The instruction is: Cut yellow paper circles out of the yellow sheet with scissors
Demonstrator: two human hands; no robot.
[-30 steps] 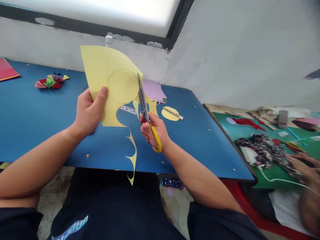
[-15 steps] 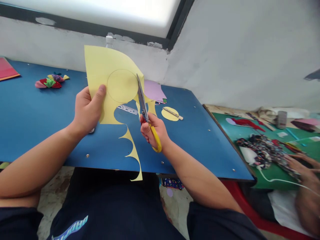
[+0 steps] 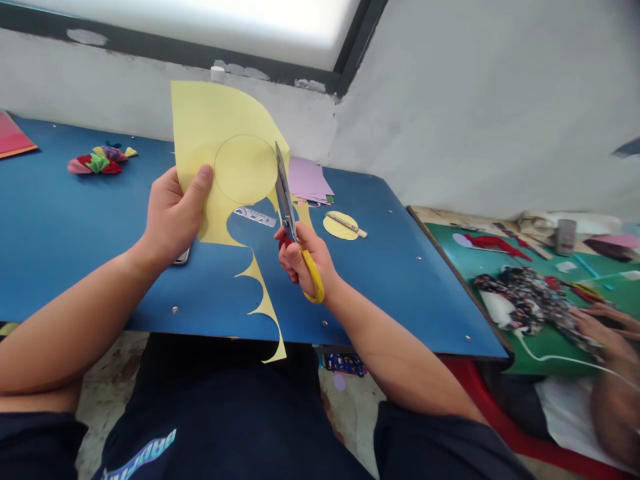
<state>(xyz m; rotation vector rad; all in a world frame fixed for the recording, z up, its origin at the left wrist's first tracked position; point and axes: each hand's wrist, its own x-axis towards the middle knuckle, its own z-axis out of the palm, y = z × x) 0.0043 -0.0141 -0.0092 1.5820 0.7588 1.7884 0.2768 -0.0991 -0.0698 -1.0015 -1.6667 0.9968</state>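
My left hand (image 3: 175, 210) pinches the yellow paper (image 3: 200, 120) at its left side, thumb on the front. A circle is drawn on the sheet, and its lower edge is scalloped, with a thin cut strip hanging down. In my right hand (image 3: 305, 260) are scissors (image 3: 313, 277) with yellow and red handles. Their blades point up and lie along the right edge of the drawn circle. Behind the sheet, on the blue table (image 3: 380, 287), lies a clear ruler (image 3: 255, 217), partly hidden.
Purple paper (image 3: 307, 179) lies behind the scissors; a yellow disc (image 3: 333, 230) with a small stick on it lies right of them. Fabric pieces (image 3: 97, 162) sit at the left. On a green table (image 3: 450, 240) at right, another person's hands (image 3: 600, 327) touch patterned cloth.
The yellow sheet has risen slightly, and the scissors have shifted a little with it. More of a dark object shows below my left hand.
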